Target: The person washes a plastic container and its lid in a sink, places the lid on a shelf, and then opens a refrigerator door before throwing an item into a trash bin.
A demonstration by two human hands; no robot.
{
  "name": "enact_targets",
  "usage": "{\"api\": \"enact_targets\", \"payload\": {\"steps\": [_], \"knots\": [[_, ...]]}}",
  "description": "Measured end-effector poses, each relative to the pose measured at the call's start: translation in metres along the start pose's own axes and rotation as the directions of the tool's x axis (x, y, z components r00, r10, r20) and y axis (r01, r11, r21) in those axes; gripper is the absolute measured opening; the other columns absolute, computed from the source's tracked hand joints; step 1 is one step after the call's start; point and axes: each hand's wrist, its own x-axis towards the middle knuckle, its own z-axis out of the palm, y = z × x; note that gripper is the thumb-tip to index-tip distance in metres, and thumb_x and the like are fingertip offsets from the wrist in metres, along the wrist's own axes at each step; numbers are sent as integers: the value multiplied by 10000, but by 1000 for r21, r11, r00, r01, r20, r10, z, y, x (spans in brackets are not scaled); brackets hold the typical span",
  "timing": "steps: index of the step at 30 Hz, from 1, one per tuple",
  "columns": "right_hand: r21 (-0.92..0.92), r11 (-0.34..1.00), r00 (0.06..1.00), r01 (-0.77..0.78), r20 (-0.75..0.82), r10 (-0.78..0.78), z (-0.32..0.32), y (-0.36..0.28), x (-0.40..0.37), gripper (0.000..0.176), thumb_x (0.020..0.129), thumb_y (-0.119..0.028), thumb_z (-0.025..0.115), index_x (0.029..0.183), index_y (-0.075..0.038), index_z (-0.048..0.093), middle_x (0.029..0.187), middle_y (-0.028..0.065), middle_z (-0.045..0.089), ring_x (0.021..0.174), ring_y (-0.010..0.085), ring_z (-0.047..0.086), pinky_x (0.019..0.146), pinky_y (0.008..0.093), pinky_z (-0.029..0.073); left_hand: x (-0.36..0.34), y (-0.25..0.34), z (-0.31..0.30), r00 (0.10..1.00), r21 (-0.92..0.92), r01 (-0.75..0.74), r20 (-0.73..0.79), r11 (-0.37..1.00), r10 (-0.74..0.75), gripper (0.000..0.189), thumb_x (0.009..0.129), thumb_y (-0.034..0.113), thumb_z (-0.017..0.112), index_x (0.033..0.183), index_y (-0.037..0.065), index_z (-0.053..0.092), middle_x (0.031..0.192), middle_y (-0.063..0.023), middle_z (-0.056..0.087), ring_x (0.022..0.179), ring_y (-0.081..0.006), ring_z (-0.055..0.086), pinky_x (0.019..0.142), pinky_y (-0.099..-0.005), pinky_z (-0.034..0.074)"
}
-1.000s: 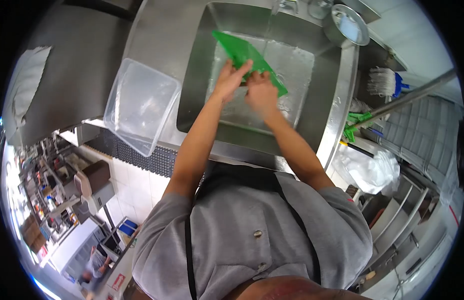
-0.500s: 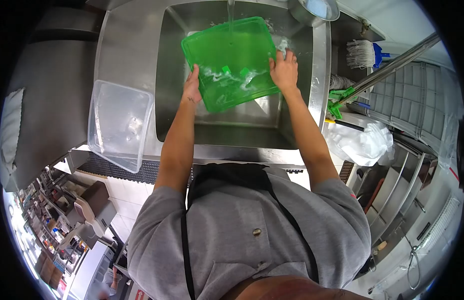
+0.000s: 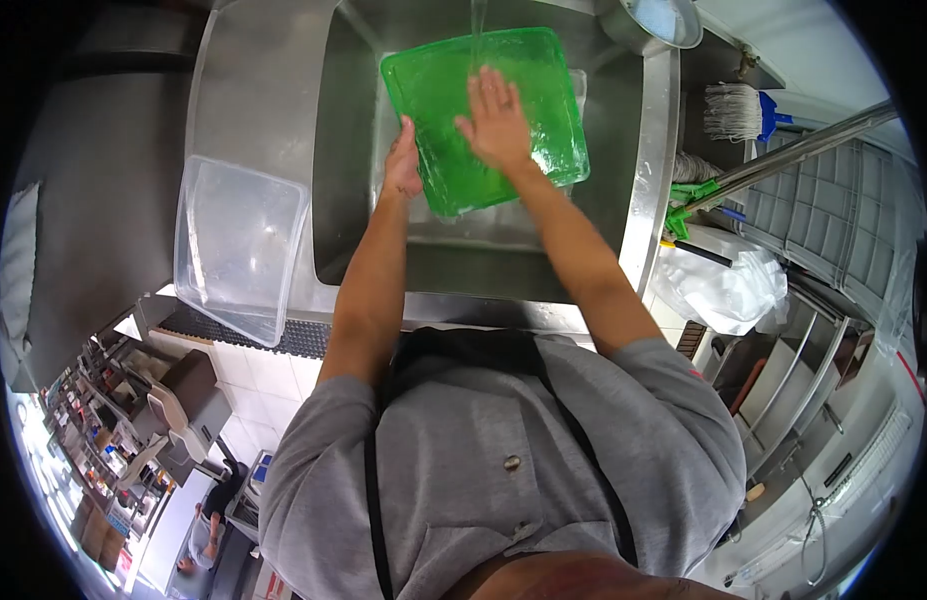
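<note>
A green rectangular plastic lid [image 3: 548, 95] is tilted over the steel sink [image 3: 363, 265], under a thin stream of water [image 3: 478, 30]. My left hand [image 3: 403, 160] grips its left edge, thumb on the upper face and the other fingers hidden beneath. Flat on the lid's wet face, near its middle, lies my right hand [image 3: 498, 125] with fingers stretched out and thumb apart. Part of a clear plastic edge [image 3: 580, 85] shows behind the lid in the basin.
A clear plastic lid or shallow tray [image 3: 241, 250] lies on the counter [image 3: 253, 80] left of the sink. A metal pot [image 3: 688, 28] stands at the upper right corner. To the right are a mop head [image 3: 731, 112], poles [image 3: 798, 150] and a white plastic bag [image 3: 723, 285].
My right hand has left the lid's right edge and moved onto its face. The lid has shifted slightly right and turned, and the white suds on it are mostly gone.
</note>
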Motion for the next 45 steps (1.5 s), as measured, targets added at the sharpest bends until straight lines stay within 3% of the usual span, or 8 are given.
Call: {"api": "enact_targets", "payload": {"steps": [5, 12, 22, 27, 33, 35, 41, 45], "knots": [[86, 945, 936, 315, 134, -324, -1, -6, -52, 604, 899, -411, 465, 1398, -109, 308, 1447, 174, 269, 1344, 327, 245, 1087, 484, 205, -23, 2, -4, 999, -69, 1, -51, 998, -5, 601, 931, 506, 388, 1312, 41, 403, 1248, -100, 511, 1119, -240, 511, 925, -397, 447], [100, 988, 904, -118, -401, 148, -90, 98, 27, 111, 729, -144, 653, 711, -36, 638, 1086, 177, 563, 992, 355, 530, 807, 446, 456, -27, 10, -5, 983, 157, -60, -165, 986, 86, 299, 865, 177, 632, 1124, 44, 563, 1048, -101, 617, 905, -217, 617, 783, -390, 530], [-143, 746, 760, -650, -120, 639, -131, 245, 144, 481, 733, -350, 634, 1141, -110, 548, 1002, 208, 544, 908, 392, 561, 802, 460, 472, -65, 34, 24, 890, 335, -310, -226, 890, 395, 207, 867, 89, 612, 1058, 8, 613, 957, -47, 642, 856, -127, 584, 798, -278, 462], [75, 813, 769, -577, -284, 572, -180, 122, 106, 437, 738, -316, 626, 1104, -84, 569, 1104, 240, 511, 972, 420, 550, 790, 478, 468, -97, 41, 37, 878, 340, -336, -223, 878, 423, 295, 926, 118, 525, 1198, 7, 496, 1113, -67, 579, 973, -145, 548, 838, -290, 451], [622, 681, 917, -386, 176, 358, -59, -67, -28, 545, 711, -180, 590, 1249, -155, 507, 1097, 212, 513, 999, 360, 539, 866, 447, 449, -107, 35, 64, 850, 281, -369, -284, 886, 444, 338, 980, 241, 421, 1228, 18, 478, 1135, -77, 560, 998, -150, 531, 860, -294, 438], [696, 706, 959, -131, -92, 269, -39, -109, -31, 533, 735, -200, 586, 1260, -162, 498, 1121, 219, 509, 1026, 360, 529, 875, 445, 445, -107, 32, 63, 814, 511, -372, -222, 775, 537, 376, 988, 285, 391, 1225, 7, 479, 1133, -80, 563, 998, -149, 530, 860, -290, 438], [593, 445, 704, -671, 324, 632, 24, -31, -19, 521, 843, -284, 543, 1331, -141, 430, 1298, 249, 419, 1174, 402, 443, 976, 439, 378, -152, 57, 77, 860, 359, -361, -228, 860, 457, 375, 989, 291, 390, 1175, -14, 505, 1093, -67, 579, 959, -126, 531, 843, -275, 428], [689, 612, 862, -388, 38, 505, -4, -122, -78, 489, 894, -291, 491, 1336, -94, 418, 1375, 204, 374, 1236, 383, 394, 1015, 425, 342, -138, 48, 65, 833, 434, -393, -204, 811, 513, 346, 989, 290, 393, 1118, 5, 541, 1034, -44, 594, 904, -106, 526, 804, -260, 431]]}}
